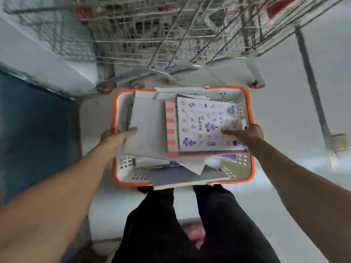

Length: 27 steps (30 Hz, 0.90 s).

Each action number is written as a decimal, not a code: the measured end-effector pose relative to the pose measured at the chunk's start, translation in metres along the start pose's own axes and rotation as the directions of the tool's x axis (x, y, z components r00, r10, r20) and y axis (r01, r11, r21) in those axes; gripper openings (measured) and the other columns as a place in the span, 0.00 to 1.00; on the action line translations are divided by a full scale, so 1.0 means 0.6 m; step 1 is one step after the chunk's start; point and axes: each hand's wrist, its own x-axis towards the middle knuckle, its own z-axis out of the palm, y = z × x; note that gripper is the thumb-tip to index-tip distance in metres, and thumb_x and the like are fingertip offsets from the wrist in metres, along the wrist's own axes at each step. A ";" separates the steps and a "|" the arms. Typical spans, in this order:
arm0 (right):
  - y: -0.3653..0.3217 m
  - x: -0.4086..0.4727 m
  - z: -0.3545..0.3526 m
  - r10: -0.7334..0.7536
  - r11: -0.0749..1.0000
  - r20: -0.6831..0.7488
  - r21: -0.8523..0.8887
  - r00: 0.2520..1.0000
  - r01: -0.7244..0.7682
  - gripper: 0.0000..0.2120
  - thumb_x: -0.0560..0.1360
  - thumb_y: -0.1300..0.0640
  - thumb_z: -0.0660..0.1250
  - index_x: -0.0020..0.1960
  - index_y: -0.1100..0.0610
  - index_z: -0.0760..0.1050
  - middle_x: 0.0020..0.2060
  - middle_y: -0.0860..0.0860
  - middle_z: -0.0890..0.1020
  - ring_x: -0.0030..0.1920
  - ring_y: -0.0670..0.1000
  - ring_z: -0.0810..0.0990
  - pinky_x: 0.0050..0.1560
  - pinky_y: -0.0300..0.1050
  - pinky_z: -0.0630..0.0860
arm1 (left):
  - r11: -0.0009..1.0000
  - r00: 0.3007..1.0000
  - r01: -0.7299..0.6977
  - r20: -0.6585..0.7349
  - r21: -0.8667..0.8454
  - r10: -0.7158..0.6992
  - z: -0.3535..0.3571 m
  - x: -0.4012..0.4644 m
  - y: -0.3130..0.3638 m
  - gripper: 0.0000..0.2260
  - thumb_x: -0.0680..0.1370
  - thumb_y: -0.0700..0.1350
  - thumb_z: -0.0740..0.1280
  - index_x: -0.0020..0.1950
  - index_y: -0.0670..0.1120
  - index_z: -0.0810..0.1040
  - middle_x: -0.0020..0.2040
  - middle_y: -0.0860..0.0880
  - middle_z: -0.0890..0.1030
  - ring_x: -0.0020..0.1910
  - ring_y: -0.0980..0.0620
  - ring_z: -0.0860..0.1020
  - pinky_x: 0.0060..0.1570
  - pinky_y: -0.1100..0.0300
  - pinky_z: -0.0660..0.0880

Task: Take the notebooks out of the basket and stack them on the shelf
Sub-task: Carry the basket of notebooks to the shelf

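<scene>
Both hands reach into the orange-rimmed basket [251, 111]: left hand [115, 137] rests open-fingered on a grey notebook [146, 122]; right hand [247, 135] touches the sticker-patterned notebook [207, 124], its grip unclear.

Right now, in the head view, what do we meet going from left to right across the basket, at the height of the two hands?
Left hand → plain grey notebook → pink striped notebook → white notebook with cartoon pictures → right hand, all within the orange-rimmed basket.
</scene>
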 end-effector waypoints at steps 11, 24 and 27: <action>0.238 0.185 -0.423 0.321 0.877 -0.030 0.386 0.946 -0.286 0.36 0.47 0.41 0.86 0.46 0.58 0.76 0.43 0.54 0.84 0.41 0.56 0.84 0.45 0.52 0.83 | 0.931 0.953 -0.118 0.303 0.346 0.008 0.569 -0.074 0.231 0.40 0.46 0.56 0.86 0.55 0.44 0.83 0.49 0.45 0.86 0.46 0.46 0.85 0.49 0.45 0.81; 0.317 0.467 -0.861 0.553 0.685 -0.057 0.599 0.831 -0.415 0.34 0.47 0.43 0.86 0.45 0.61 0.79 0.35 0.55 0.81 0.34 0.56 0.79 0.45 0.52 0.81 | 0.844 0.871 -0.240 0.490 0.480 -0.031 1.227 -0.198 0.505 0.32 0.58 0.51 0.85 0.54 0.41 0.77 0.45 0.45 0.84 0.41 0.48 0.83 0.34 0.56 0.82; 0.346 0.550 -0.963 0.585 0.648 -0.049 0.628 0.810 -0.430 0.36 0.46 0.40 0.85 0.43 0.61 0.79 0.34 0.55 0.82 0.33 0.56 0.79 0.45 0.53 0.82 | 0.798 0.858 -0.266 0.510 0.540 -0.059 1.394 -0.239 0.575 0.34 0.56 0.51 0.85 0.55 0.41 0.77 0.46 0.43 0.85 0.41 0.46 0.85 0.35 0.51 0.82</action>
